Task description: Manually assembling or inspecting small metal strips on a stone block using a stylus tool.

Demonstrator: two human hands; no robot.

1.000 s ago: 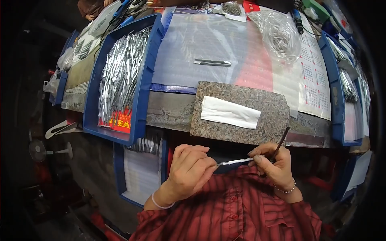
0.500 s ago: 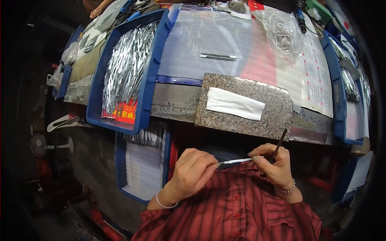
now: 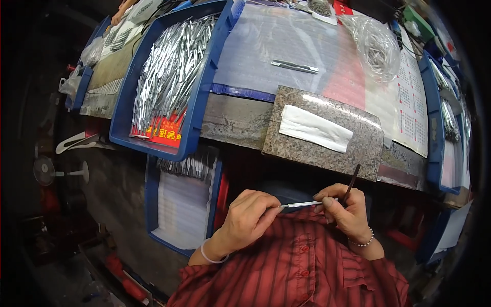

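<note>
In front of my red striped shirt, a slim shiny metal strip [image 3: 303, 204] spans the gap between my hands. My left hand [image 3: 249, 219] is closed, pinching the strip's left end, with a pale band on its wrist. Thumb and fingers of my right hand [image 3: 346, 207] grip the other end. That same hand also has a thin dark brown stick [image 3: 352, 181] slanting up from it; its lower end is hidden in the palm. Just beyond my hands, a folded white cloth or paper [image 3: 315, 128] lies on a speckled stone slab [image 3: 369, 124].
A blue tray [image 3: 193, 125] full of similar metal strips stands on the bench at left; another blue tray [image 3: 219, 197] sits lower down. One darker strip [image 3: 294, 66] lies on the plastic-covered bench top. Beyond are a clear plastic bag [image 3: 376, 46] and blue trays [image 3: 434, 148] at right.
The view has shifted slightly, so the bench and trays appear moved, mostly to the right. Both hands keep their hold on the strip, almost in place; the brown stick tilts a little more upright.
</note>
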